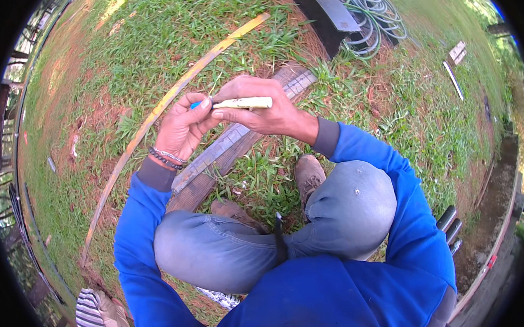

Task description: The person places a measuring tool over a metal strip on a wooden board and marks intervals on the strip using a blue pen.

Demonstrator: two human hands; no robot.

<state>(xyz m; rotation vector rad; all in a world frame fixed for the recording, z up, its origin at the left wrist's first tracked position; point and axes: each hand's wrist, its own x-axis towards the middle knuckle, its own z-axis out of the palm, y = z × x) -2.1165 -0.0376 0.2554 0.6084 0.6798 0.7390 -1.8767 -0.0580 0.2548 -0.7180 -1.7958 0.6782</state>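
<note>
Over the grass, my two hands meet at a marker [245,103] with a pale yellow-white barrel, some dark smudges and a blue end [200,104]. My right hand [280,116] holds the barrel, its thumb along the near side. At the blue end, the thumb and fingers of my left hand [181,129] are pinched together. Whether the blue part is a separate cap cannot be made out. Below both hands, a grey metal bar [209,156] with marks across it lies along a wooden board [196,192]. My hands hide part of both.
A long worn yellow strip [171,94] lies in the grass to the left. Farther off are a dark metal beam [325,14] and a coiled green hose [378,18]. Dark tubes [450,228] stand beside my right elbow. Striped cloth [93,317] lies at lower left.
</note>
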